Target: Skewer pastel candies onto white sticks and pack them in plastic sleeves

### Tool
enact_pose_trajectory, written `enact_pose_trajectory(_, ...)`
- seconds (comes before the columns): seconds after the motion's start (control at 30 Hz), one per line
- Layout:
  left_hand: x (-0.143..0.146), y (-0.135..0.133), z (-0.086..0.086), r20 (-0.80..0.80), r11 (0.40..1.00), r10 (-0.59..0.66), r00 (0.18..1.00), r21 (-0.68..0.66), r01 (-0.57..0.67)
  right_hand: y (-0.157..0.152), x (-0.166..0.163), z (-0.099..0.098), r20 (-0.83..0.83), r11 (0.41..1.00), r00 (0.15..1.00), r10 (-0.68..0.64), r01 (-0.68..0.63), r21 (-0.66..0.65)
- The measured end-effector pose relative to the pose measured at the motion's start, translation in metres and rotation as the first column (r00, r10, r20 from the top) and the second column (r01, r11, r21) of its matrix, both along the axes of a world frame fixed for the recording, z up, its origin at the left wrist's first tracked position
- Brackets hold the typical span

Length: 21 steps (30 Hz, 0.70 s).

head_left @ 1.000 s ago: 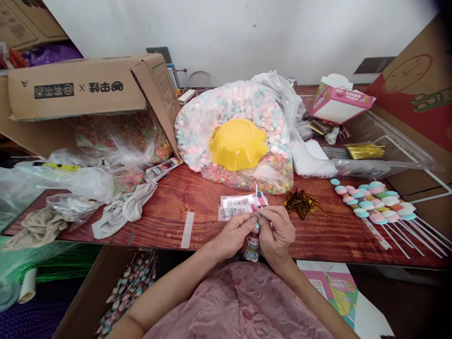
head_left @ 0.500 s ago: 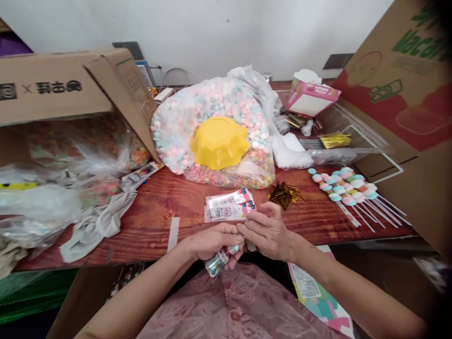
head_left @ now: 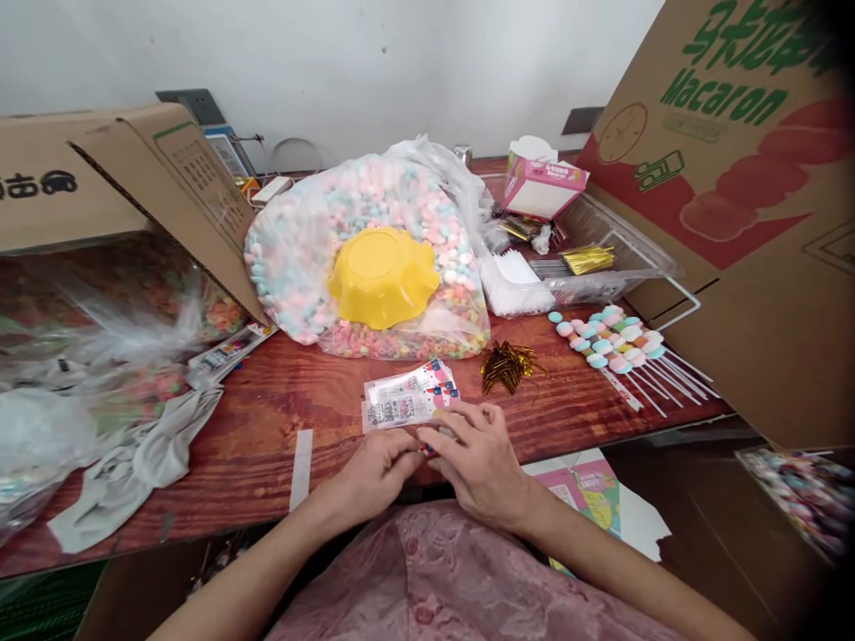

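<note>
Lowered, left hand (head_left: 375, 470) and right hand (head_left: 478, 458) pinch one small colourful wrapper (head_left: 427, 450). Beyond, a clear plastic bag (head_left: 460, 320) holds pastel sweets (head_left: 407, 191).

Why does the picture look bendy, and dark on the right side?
Head view: the wide lens bends straight lines, so the macaron box bulges and leans; the right-hand corners fade to black; light is soft, with no hard shadows on the table; the left hand and right hand, pinching a small wrapped piece, look sharp, while the colourful heap far right is blurred.
</note>
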<state>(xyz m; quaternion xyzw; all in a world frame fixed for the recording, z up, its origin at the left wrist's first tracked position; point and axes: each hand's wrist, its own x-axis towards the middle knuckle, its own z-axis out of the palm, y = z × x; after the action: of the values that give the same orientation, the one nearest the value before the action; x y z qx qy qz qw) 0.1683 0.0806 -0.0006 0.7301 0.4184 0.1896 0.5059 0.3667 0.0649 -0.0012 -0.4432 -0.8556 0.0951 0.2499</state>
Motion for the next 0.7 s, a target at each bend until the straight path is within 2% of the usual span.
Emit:
enact_pose_trajectory(0.03, 0.000, 0.003, 0.000, 0.082, 0.981, 0.040, 0.996, -0.193, -0.023, -0.001, 0.000, 0.001, 0.008, 0.993, 1.000, 0.027, -0.027, 0.116)
enact_pose_trajectory(0.1, 0.000, 0.008, -0.001, 0.188, 0.857, 0.099, 0.977, -0.516, 0.013, -0.003, 0.002, -0.001, 0.008, 0.965, 0.994, 0.109, -0.107, 0.239)
enact_pose_trajectory(0.13, -0.001, 0.010, -0.001, 0.209, 0.792, 0.099, 0.973, -0.609, 0.051, -0.003, 0.004, -0.004, 0.006, 0.955, 0.989, 0.151, -0.148, 0.256)
enact_pose_trajectory(0.17, -0.001, 0.010, -0.002, 0.216, 0.751, 0.074, 0.974, -0.655, 0.088, -0.003, 0.006, -0.008, 0.011, 0.949, 0.982, 0.190, -0.187, 0.254)
enact_pose_trajectory(0.2, -0.002, 0.009, -0.003, 0.209, 0.740, 0.032, 0.977, -0.663, 0.118, -0.003, 0.008, -0.013, 0.019, 0.946, 0.976, 0.218, -0.216, 0.241)
enact_pose_trajectory(0.23, -0.001, 0.008, -0.003, 0.187, 0.762, -0.019, 0.982, -0.634, 0.135, -0.004, 0.009, -0.018, 0.032, 0.948, 0.972, 0.233, -0.234, 0.217)
enact_pose_trajectory(0.27, -0.001, 0.005, -0.004, 0.145, 0.817, -0.071, 0.987, -0.559, 0.141, -0.005, 0.010, -0.022, 0.044, 0.953, 0.971, 0.235, -0.239, 0.184)
enact_pose_trajectory(0.33, 0.001, -0.004, -0.005, 0.008, 0.953, -0.146, 0.989, -0.267, 0.143, -0.009, 0.010, -0.027, 0.047, 0.978, 0.979, 0.197, -0.200, 0.067)
enact_pose_trajectory(0.37, 0.003, -0.009, -0.007, -0.082, 0.985, -0.157, 0.984, -0.087, 0.150, -0.011, 0.008, -0.027, 0.038, 0.986, 0.985, 0.167, -0.166, -0.015)
enact_pose_trajectory(0.43, 0.005, -0.017, -0.010, -0.261, 0.959, -0.136, 0.956, 0.207, 0.193, -0.014, 0.007, -0.026, -0.001, 0.977, 0.993, 0.116, -0.115, -0.178)
enact_pose_trajectory(0.47, 0.006, -0.020, -0.012, -0.326, 0.933, -0.118, 0.938, 0.288, 0.217, -0.015, 0.008, -0.024, -0.026, 0.968, 0.996, 0.088, -0.091, -0.233)
enact_pose_trajectory(0.5, 0.007, -0.022, -0.014, -0.367, 0.915, -0.100, 0.925, 0.332, 0.231, -0.013, 0.010, -0.023, -0.047, 0.965, 0.998, 0.052, -0.062, -0.256)
enact_pose_trajectory(0.57, 0.006, -0.020, -0.017, -0.368, 0.906, -0.076, 0.927, 0.364, 0.218, -0.004, 0.023, -0.021, -0.055, 0.980, 0.996, -0.067, 0.056, -0.193)
enact_pose_trajectory(0.63, 0.005, -0.014, -0.016, -0.276, 0.927, -0.045, 0.960, 0.347, 0.144, 0.011, 0.043, -0.023, -0.003, 0.969, 0.969, -0.247, 0.247, -0.025)
enact_pose_trajectory(0.7, 0.005, -0.007, -0.013, -0.140, 0.958, 0.011, 0.990, 0.286, 0.029, 0.026, 0.065, -0.029, 0.079, 0.907, 0.908, -0.411, 0.399, 0.136)
